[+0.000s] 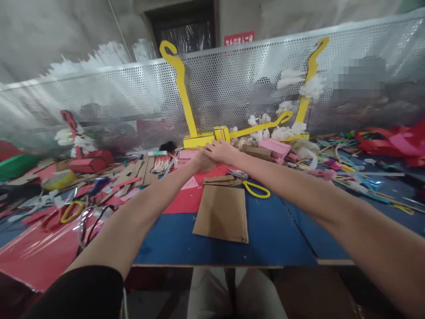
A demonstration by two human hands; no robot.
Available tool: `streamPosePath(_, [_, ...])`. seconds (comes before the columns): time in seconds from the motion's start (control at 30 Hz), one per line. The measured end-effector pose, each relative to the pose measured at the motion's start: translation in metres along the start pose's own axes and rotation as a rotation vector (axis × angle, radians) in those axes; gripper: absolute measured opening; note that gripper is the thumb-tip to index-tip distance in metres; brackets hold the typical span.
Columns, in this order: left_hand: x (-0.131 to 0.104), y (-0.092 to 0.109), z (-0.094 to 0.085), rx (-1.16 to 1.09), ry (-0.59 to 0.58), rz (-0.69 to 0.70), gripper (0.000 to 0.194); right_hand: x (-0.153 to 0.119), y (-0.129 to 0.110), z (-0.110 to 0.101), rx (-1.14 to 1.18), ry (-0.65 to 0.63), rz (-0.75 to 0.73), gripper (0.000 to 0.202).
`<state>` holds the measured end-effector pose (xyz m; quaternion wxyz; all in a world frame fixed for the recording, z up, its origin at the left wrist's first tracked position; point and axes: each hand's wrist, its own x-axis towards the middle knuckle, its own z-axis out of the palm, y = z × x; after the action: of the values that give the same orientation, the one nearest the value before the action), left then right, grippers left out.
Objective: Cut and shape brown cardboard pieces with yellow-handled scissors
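Both my arms reach forward to the back of the table. My right hand (223, 151) bends its fingers over the front edge of a yellow cardboard hook stand (185, 102), whose long curved neck rises from a box-like base. My left hand (203, 161) is just below, against the right hand, with its fingers mostly hidden. A second yellow hooked piece (257, 128) lies on its side to the right, its block end by my fingertips. Nearer me are a folded brown paper piece (222, 212), yellow-handled scissors (256, 189) and a red sheet (177, 204).
A perforated metal screen (219, 84) runs behind the table. Another yellow hook (310, 71) with white fluff stands at right, a red one (88, 164) at left. More scissors (71, 212), a tape roll (59, 180) and cardboard scraps (134, 172) crowd the blue tabletop (169, 241).
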<state>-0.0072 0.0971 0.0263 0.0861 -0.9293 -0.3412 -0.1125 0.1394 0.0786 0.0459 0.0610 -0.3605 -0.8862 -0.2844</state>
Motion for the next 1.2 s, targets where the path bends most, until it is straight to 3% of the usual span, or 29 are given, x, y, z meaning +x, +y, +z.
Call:
streamPosePath(0.17, [0.013,-0.005,0.004,0.203,-0.061,-0.007,0.05,0.014,0.005,0.01,-0.052,-0.023,0.095,0.04])
streamPosePath(0.33, [0.024,-0.002,0.008,0.346,-0.082,-0.04,0.043,0.015,0.01,0.003,-0.094,-0.018,0.127,0.041])
streamPosePath(0.8, [0.035,0.022,-0.019,0.485,0.066,-0.146,0.041,0.008,0.016,-0.035,-0.183,0.105,0.194,0.039])
streamPosePath(1.0, [0.024,0.027,-0.013,0.4,0.072,-0.185,0.039,0.009,0.008,-0.025,-0.159,0.109,0.166,0.035])
streamPosePath(1.2, [-0.024,0.05,0.014,0.271,0.138,-0.224,0.037,-0.005,-0.032,0.0,-0.112,0.074,0.101,0.034])
